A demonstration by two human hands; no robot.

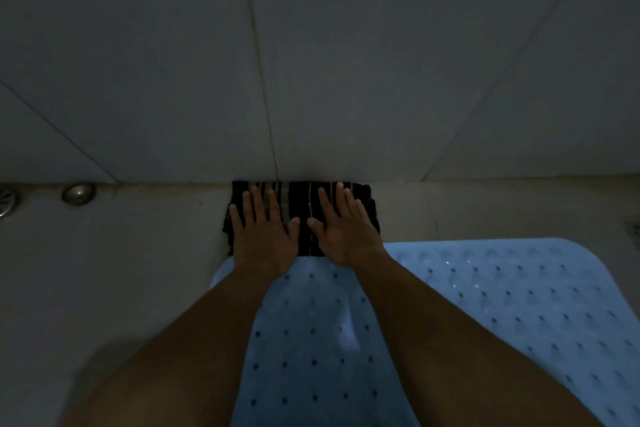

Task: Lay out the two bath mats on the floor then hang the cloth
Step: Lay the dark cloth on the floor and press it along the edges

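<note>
A dark cloth (303, 199) with pale stripes lies on the floor against the foot of the tiled wall. My left hand (265, 229) and my right hand (344, 227) press flat on it side by side, fingers straight and spread toward the wall. A light blue bath mat (304, 340) with rows of small holes lies under my forearms. A second light blue mat (519, 305) of the same kind lies to its right, with its near-left part hidden under my right arm.
The grey tiled wall (311, 62) fills the upper half of the view. A round metal floor drain (7, 203) and a small metal cap (79, 193) sit at the far left along the wall's foot. Another drain grille (633, 229) shows at the right edge.
</note>
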